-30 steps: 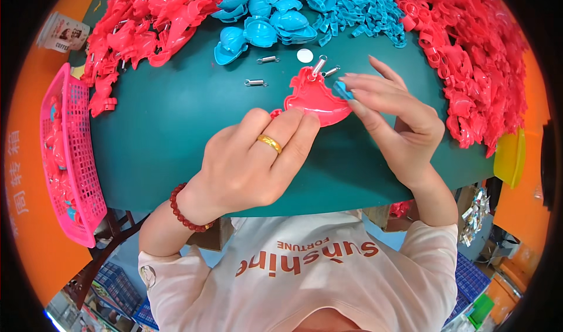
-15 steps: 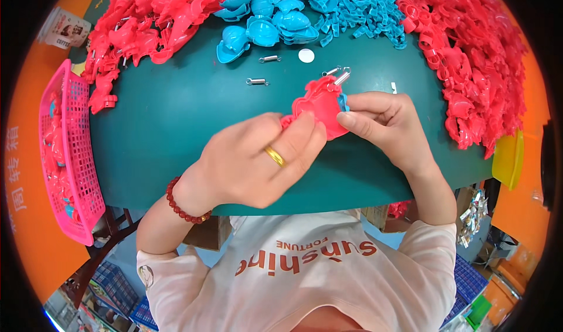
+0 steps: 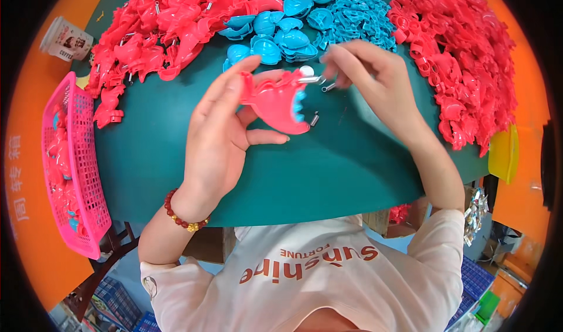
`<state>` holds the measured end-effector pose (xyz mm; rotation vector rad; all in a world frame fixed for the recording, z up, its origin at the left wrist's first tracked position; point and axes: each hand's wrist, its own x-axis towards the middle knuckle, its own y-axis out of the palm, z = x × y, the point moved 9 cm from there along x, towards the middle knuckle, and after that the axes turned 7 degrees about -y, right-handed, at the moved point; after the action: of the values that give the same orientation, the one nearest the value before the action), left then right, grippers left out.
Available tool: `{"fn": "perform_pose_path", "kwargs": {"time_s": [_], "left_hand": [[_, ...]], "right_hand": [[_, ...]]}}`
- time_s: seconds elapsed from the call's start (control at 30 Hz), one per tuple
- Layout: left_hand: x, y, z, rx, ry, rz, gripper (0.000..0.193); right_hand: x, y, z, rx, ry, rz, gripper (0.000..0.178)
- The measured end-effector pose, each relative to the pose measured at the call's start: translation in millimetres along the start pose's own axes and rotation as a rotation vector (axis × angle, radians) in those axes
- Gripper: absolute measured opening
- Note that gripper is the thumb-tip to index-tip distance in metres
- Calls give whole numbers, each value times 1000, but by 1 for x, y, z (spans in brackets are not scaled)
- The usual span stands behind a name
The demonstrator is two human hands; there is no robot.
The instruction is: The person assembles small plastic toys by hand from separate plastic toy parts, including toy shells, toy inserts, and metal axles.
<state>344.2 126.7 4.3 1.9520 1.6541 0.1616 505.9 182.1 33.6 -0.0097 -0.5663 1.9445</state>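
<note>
My left hand [image 3: 217, 130] holds a red hollow plastic shell piece [image 3: 272, 100] above the green table, thumb below and fingers behind it. A blue toothed strip [image 3: 298, 106] sits along the piece's right edge. At its upper right corner a small metal spring [image 3: 309, 80] sticks out. To the right of the piece, my right hand [image 3: 375, 77] hovers with bent fingers. Its fingertips are blurred, so whether they pinch anything is unclear. Close below them lies a loose spring [image 3: 328, 87]. Another spring [image 3: 315, 118] lies just right of the red piece.
Red parts with springs [image 3: 138, 53] are heaped at the far left, blue shells [image 3: 290, 39] and blue strips [image 3: 358, 21] at the far middle, red parts [image 3: 457, 56] at the right. A white disc [image 3: 307, 71] lies mid-table. A pink basket [image 3: 88, 162] stands left, a yellow bin [image 3: 504, 156] right.
My right hand has left the blue strip and moved up and away. My left hand has shifted left and opened its grip around the red piece, which is now turned with its toothed edge rightward.
</note>
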Motion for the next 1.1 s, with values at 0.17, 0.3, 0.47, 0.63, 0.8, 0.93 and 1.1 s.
{"fn": "perform_pose_path", "kwargs": {"time_s": [0.17,0.3,0.47,0.63,0.8,0.93,1.1], "left_hand": [[3,-1,14,-179,-143,70,52],[-3,8,12,38,-94,71,61],[-4,14,12,-28,-166,152,68],[-5,12,16,-29,-138,157,75],[-7,19,6,45,20,213,81],[-5,23,8,63,29,217,79],[-2,20,16,131,-50,135,71]], "right_hand": [[46,-14,2,-796,-396,-88,16],[72,-12,21,-869,-391,-146,32],[88,19,-1,-1204,-799,117,33],[74,-5,9,-842,-583,-47,31],[32,-13,22,-246,-178,-19,20],[8,-14,49,-290,-274,-46,25],[-1,-6,55,-361,-283,-16,26]]}}
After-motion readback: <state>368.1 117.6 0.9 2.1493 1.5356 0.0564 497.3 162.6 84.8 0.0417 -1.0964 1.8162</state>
